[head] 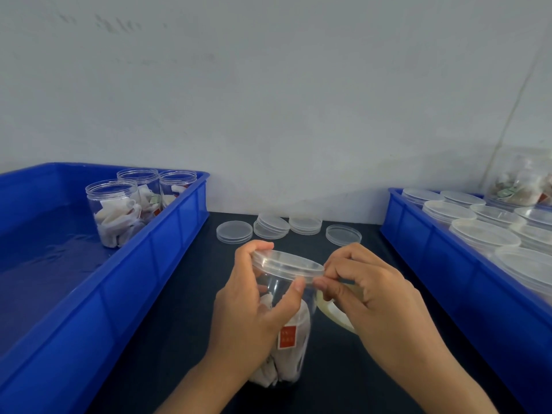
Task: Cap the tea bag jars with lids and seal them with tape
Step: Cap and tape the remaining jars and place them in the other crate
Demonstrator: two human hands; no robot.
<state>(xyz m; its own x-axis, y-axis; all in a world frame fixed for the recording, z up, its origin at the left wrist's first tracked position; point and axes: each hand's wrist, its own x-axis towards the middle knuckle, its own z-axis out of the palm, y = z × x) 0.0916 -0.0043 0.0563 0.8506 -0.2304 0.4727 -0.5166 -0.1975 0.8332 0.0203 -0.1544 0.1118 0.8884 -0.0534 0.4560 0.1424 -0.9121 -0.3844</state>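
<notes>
Between both hands' grip [310, 282], capped jar [286, 324].

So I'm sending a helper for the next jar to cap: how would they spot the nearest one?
Start at the left blue crate. Three open jars stand at its far right corner; take the nearest jar, standing alone in front of the other two.

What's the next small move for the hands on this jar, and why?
Probably press the tape end down onto the seam under the lid and start wrapping. The lid already sits on the jar, the left hand grips the jar at its top, and the right hand pinches at the lid's rim with the tape roll beside it.
</notes>
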